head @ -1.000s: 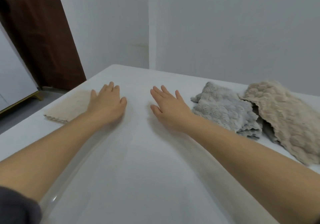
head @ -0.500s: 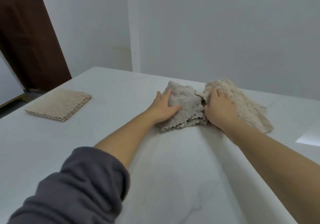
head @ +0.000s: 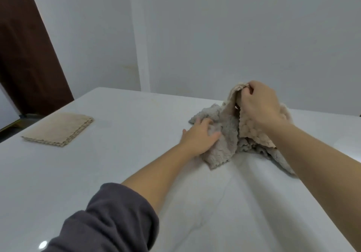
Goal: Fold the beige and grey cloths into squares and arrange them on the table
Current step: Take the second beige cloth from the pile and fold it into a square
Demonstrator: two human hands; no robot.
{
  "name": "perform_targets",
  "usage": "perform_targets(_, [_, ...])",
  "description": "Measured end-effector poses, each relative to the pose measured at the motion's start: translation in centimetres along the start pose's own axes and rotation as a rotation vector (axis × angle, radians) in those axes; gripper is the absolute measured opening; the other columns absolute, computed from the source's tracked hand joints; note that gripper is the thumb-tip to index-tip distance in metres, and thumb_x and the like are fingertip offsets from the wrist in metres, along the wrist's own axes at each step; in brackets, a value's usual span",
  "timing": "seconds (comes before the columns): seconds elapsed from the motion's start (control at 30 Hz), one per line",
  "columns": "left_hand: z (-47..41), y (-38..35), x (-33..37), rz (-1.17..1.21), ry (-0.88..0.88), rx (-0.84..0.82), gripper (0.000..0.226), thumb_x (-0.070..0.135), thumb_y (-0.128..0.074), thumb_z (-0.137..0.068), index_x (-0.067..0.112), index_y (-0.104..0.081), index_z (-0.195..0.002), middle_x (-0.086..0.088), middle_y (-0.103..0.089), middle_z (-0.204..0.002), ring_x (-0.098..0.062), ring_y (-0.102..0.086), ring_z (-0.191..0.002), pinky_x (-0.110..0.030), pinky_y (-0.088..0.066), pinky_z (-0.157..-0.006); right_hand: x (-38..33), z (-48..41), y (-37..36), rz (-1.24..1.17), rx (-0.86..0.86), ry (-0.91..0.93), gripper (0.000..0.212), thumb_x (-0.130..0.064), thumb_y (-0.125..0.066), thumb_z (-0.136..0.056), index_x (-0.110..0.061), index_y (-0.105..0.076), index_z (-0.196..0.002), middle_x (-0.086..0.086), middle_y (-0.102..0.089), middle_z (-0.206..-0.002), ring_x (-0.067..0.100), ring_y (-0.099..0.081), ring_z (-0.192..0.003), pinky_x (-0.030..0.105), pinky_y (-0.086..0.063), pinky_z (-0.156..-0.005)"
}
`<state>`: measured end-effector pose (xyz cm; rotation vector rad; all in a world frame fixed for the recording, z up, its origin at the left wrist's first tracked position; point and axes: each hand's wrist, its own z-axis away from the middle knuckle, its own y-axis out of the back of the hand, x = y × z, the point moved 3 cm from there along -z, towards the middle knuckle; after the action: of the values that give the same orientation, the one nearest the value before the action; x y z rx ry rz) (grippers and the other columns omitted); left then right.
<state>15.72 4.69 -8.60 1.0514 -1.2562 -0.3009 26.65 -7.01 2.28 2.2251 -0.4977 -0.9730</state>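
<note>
Edges first: the counter [head: 117, 173] has its left edge running along the floor side, and its far edge sits close to the wall [head: 214, 37]. The folded beige cloth [head: 58, 129] lies flat near that left edge, well apart from the pile. We see a wide stretch of white counter between it and the hands.

The right hand [head: 257, 105] pinches a corner of the loose beige cloth [head: 252, 130] with fingers curled, lifting it above the counter; the rest hangs down onto the pile. The grey cloth [head: 224, 144] lies crumpled on the counter, touching the beige one and partly under it. The left hand [head: 199, 136] sits on the grey cloth's near-left part, with its fingers sunk into the fleece. We cannot tell if it grips or just presses.

The surface is glossy white with faint veining. The walls are plain and pale, and a dark brown door [head: 23, 56] stands at far left. A dark grey sleeve [head: 109, 218] is pushed up the left arm.

Hidden: the right forearm covers the right side of the pile, the counter's right side is cut by the frame, and the left fingertips are buried.
</note>
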Motion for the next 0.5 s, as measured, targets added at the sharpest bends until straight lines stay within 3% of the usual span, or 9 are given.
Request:
perform_targets(0.07, [1.0,2.9,1.1,0.081,-0.065,0.212,0.056,0.048,-0.056,-0.089,0.022,-0.041,-0.136,0.001,-0.044,-0.140,-0.022,-0.051,-0.120,-0.048,-0.039,-0.105,-1.1,0.0,1.2,-0.083,-0.033,0.025,0.031,-0.018,-0.039,-0.095,-0.019,-0.042,-0.065,-0.002,-0.046,-0.063,0.016,-0.042,-0.059,0.031,-0.027,-0.051])
perform_targets(0.1, [1.5,4.3,1.8,0.097,-0.103,0.264,0.060,0.045,-0.060,-0.088,0.021,-0.038,-0.138,0.001,-0.042,-0.142,-0.020,-0.050,-0.121,-0.045,-0.039,-0.106,-1.9,0.2,1.8,-0.109,-0.051,0.047,0.032,-0.016,-0.040,-0.095,-0.018,-0.039,-0.063,-0.001,-0.043,-0.060,0.016,-0.039,-0.057,0.031,-0.026,-0.051])
perform_targets(0.2, [3.2,7.6,4.9,0.121,-0.200,0.281,0.069,0.045,-0.067,-0.084,0.023,-0.037,-0.142,0.003,-0.043,-0.144,-0.016,-0.045,-0.128,-0.038,-0.039,-0.105,-4.8,0.9,3.6,-0.160,-0.068,0.123,0.031,-0.015,-0.042,-0.092,-0.016,-0.037,-0.061,0.000,-0.039,-0.057,0.017,-0.035,-0.054,0.033,-0.026,-0.053])
perform_targets(0.27, [4.7,9.4,6.6,0.134,-0.227,0.352,0.031,0.036,-0.063,-0.085,0.022,-0.059,-0.112,0.003,-0.063,-0.111,-0.018,-0.059,-0.104,-0.034,-0.050,-0.085,-6.9,1.5,5.2,-0.169,-0.051,0.169,0.031,-0.015,-0.044,-0.089,-0.017,-0.035,-0.060,-0.001,-0.037,-0.056,0.015,-0.033,-0.053,0.034,-0.026,-0.054])
perform_targets(0.3, [5.5,10.4,7.1,0.129,-0.225,0.413,0.011,0.028,-0.060,-0.087,0.021,-0.061,-0.094,0.004,-0.064,-0.092,-0.020,-0.061,-0.090,-0.033,-0.049,-0.072,-7.8,1.8,5.9,-0.166,-0.041,0.193,0.031,-0.015,-0.045,-0.088,-0.018,-0.033,-0.059,-0.001,-0.037,-0.056,0.015,-0.033,-0.053,0.033,-0.025,-0.053])
perform_targets(0.37, [7.0,13.0,7.4,0.166,-0.213,0.537,0.008,0.017,-0.054,-0.087,0.016,-0.061,-0.082,0.001,-0.062,-0.079,-0.021,-0.059,-0.080,-0.030,-0.044,-0.064,-9.1,2.7,7.3,-0.121,-0.037,0.243,0.026,-0.013,-0.046,-0.085,-0.018,-0.036,-0.062,0.000,-0.041,-0.059,0.017,-0.036,-0.056,0.033,-0.028,-0.053])
perform_targets(0.5, [10.0,18.2,5.6,0.391,-0.201,0.645,0.013,0.020,-0.051,-0.076,0.023,-0.061,-0.070,-0.001,-0.067,-0.071,-0.023,-0.068,-0.073,-0.040,-0.058,-0.073,-9.1,4.6,8.5,0.126,-0.160,0.260,0.007,-0.014,-0.050,-0.083,-0.020,-0.053,-0.083,0.001,-0.056,-0.081,0.026,-0.052,-0.080,0.033,-0.043,-0.065])
